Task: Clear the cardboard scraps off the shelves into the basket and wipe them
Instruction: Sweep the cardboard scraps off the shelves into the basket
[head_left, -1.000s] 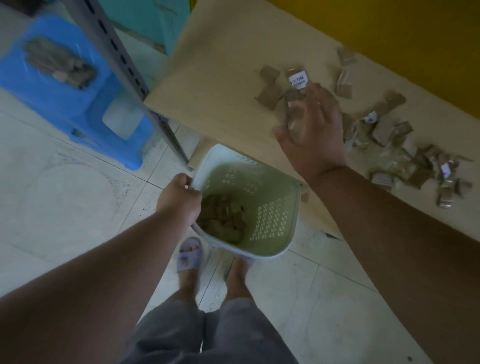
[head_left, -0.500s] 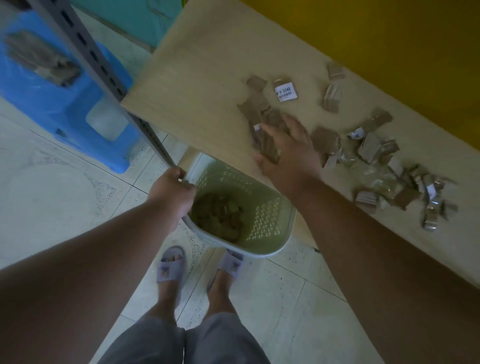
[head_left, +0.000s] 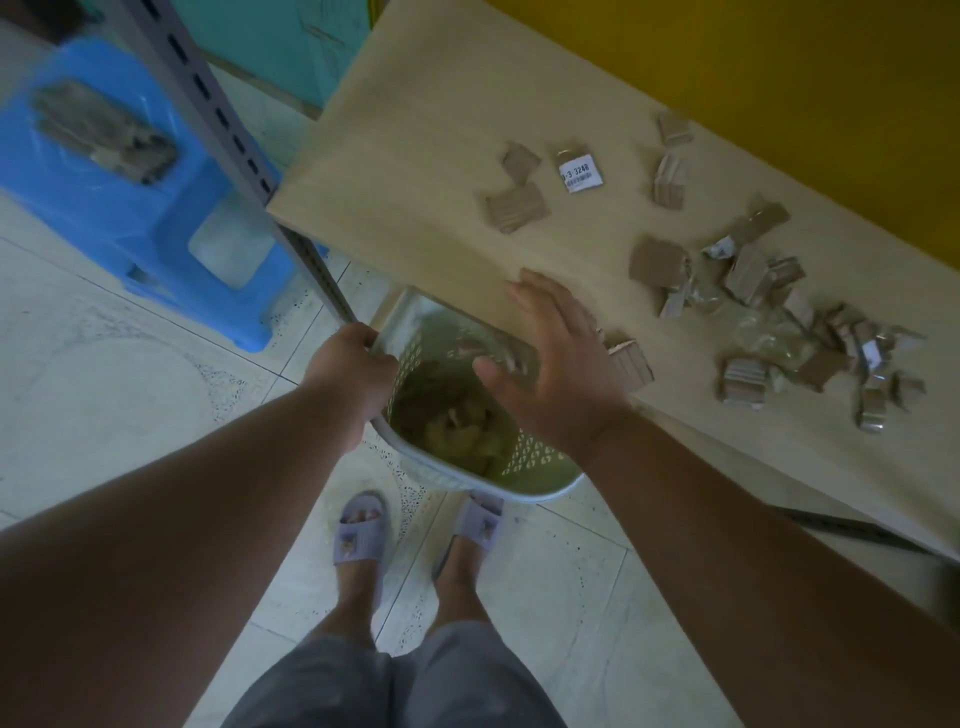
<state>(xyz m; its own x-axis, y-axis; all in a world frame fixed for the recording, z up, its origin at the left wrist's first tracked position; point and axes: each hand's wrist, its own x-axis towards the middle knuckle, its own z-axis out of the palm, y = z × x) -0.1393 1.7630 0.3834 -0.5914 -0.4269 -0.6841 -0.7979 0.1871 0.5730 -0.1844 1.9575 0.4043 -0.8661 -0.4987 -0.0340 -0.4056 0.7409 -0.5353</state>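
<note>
My left hand (head_left: 349, 366) grips the left rim of a pale green perforated basket (head_left: 524, 460), held just under the front edge of the light wooden shelf (head_left: 415, 171). Brown scraps lie in the basket's bottom. My right hand (head_left: 556, 369) is flat at the shelf's front edge above the basket, fingers spread, with a cardboard scrap (head_left: 631, 361) just beside it. Several cardboard scraps (head_left: 519, 208) and one with a white label (head_left: 581, 174) lie at the shelf's middle. A denser pile of scraps (head_left: 769, 322) sits to the right.
A grey perforated shelf upright (head_left: 218, 119) runs diagonally at left. Behind it stands a blue plastic stool (head_left: 130, 208) with a grey-brown cloth (head_left: 104, 130) on top. A yellow wall (head_left: 779, 67) backs the shelf. My feet in lilac slippers (head_left: 363, 525) stand on white floor tiles.
My right hand has swept from the middle of the shelf back to its front edge over the basket, pulling scraps with it. The left hand kept hold of the basket.
</note>
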